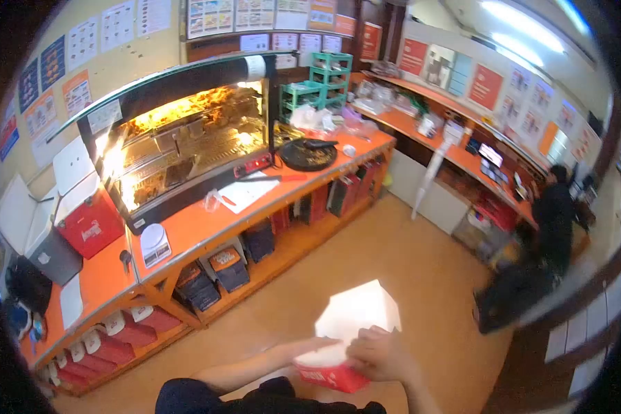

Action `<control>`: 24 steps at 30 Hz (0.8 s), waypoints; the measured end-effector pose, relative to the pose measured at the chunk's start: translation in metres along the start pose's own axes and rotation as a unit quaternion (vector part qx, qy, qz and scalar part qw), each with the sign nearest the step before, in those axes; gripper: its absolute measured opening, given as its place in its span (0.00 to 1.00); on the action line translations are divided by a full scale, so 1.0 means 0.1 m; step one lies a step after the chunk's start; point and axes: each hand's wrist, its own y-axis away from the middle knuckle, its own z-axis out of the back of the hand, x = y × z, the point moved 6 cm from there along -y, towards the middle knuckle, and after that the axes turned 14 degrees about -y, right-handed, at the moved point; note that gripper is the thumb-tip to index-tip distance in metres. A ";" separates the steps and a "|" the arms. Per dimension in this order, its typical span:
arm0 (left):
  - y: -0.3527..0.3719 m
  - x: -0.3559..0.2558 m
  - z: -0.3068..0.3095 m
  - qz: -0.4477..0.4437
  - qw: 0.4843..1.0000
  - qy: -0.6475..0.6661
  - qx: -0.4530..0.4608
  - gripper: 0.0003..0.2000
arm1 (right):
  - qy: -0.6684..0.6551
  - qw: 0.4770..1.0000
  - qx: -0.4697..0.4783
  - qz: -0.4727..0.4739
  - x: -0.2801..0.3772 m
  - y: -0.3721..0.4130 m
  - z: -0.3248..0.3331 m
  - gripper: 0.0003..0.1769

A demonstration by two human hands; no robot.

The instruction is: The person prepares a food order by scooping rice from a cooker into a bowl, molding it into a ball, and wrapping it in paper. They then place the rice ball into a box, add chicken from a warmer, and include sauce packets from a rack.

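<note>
A red and white paper food box [334, 376] is in front of my body, above the floor. Its tall white inside and flaps face me, and red printed card shows along the lower front. My left hand [315, 347] grips the left edge, partly hidden behind the card. On the right side, my right hand [376, 350] has its fingers curled over the wall of the same box. Part of its base is out of sight behind my hands.
An orange counter [269, 207] carries a lit warming cabinet [186, 148], a black pan [307, 155], a white kitchen scale [154, 245] and a red cool box [90, 221]. Folded red boxes [107, 345] fill the lower shelf. A person in dark clothes [552, 221] is at the right.
</note>
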 end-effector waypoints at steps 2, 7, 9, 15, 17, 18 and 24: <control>0.09 -0.98 0.69 -0.040 0.985 -0.014 -0.166 0.19 | 0.016 0.998 0.055 -0.011 -0.77 -0.60 0.10 0.05; -0.04 -2.33 2.57 -0.228 0.917 0.016 -0.326 0.23 | -0.151 0.985 -0.049 0.066 -2.61 -1.97 0.21 0.04; -0.17 -2.82 2.97 -0.293 0.871 0.136 -0.370 0.24 | -0.218 0.969 -0.098 0.063 -3.23 -2.52 0.50 0.04; -0.37 -3.48 4.14 -0.306 0.727 0.104 -0.606 0.33 | -0.266 0.934 -0.222 -0.091 -6.71 -3.74 1.28 0.14; -0.44 -3.78 4.14 -0.303 0.694 0.113 -0.643 0.32 | 0.046 0.971 -0.184 -0.147 -8.27 -4.08 1.49 0.20; -0.51 -3.90 4.20 -0.311 0.670 0.115 -0.664 0.31 | 0.097 0.967 -0.157 -0.176 -8.77 -4.27 1.62 0.25; -1.07 -4.61 4.17 -0.375 0.504 0.112 -0.770 0.28 | 0.162 0.913 0.116 -0.357 -10.83 -5.16 1.57 0.32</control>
